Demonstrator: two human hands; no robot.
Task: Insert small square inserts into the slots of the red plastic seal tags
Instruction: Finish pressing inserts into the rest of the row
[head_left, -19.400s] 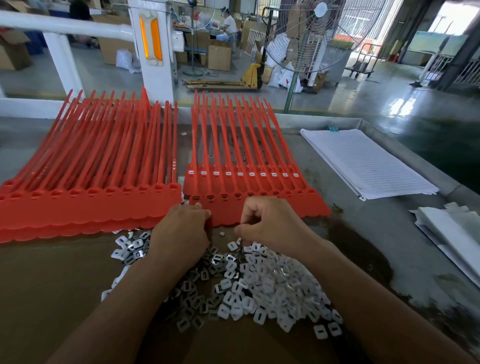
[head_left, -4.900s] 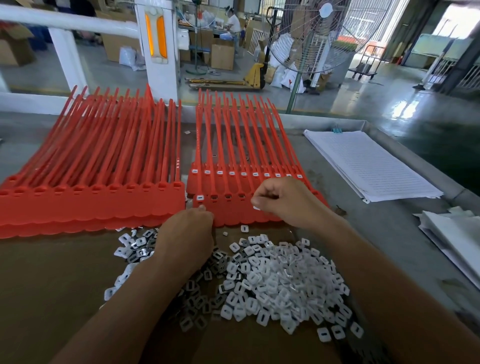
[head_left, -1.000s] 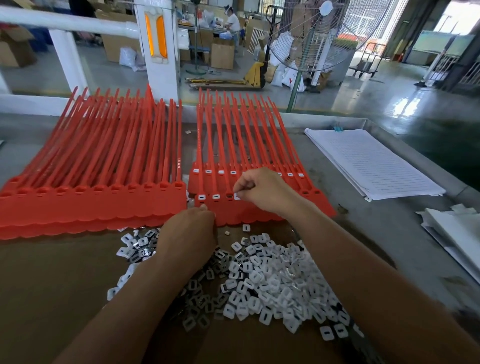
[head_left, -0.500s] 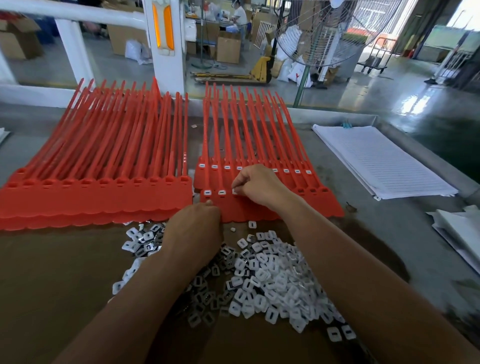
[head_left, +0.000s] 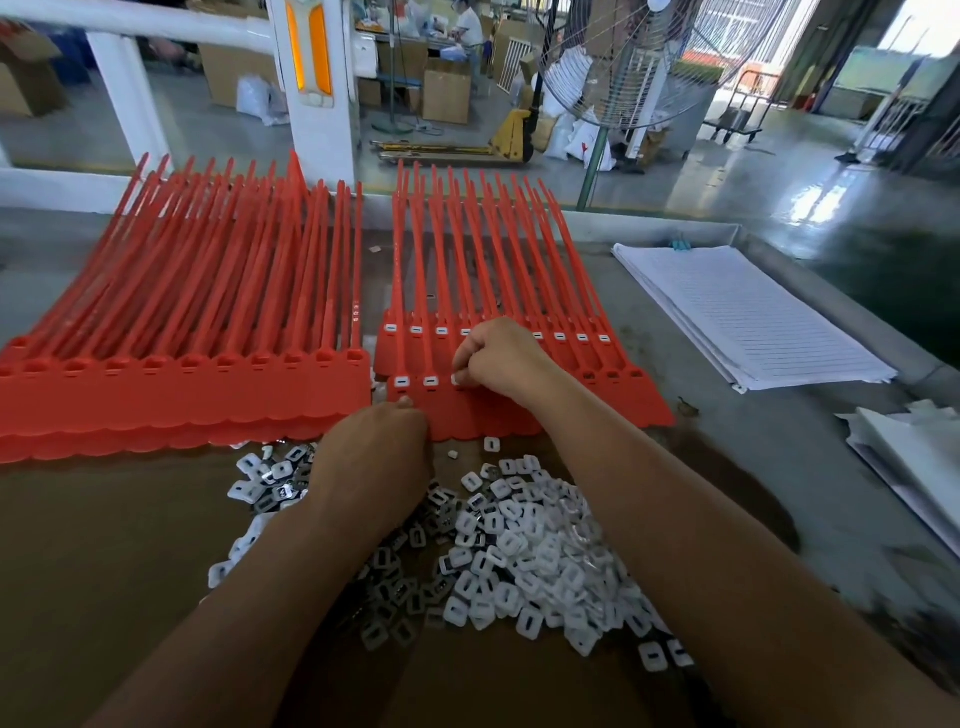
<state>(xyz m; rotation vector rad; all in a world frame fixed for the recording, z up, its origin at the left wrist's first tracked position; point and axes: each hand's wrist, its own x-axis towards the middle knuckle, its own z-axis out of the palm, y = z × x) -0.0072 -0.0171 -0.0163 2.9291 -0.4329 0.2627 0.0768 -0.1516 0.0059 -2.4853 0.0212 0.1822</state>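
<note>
Now R hand (head_left: 498, 358) pinches a white insert (head_left: 457, 379) at 3rd slot of front red seal tags (head_left: 519, 415); L hand (head_left: 376, 457) curled at their near edge, can't tell what it holds. Risk: insert could tilt & jam if pressed crooked.

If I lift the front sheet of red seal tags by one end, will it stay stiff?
Probably not: the front sheet looks thin, and its long narrow tails would likely droop. Likely light, too, being thin plastic.
</note>
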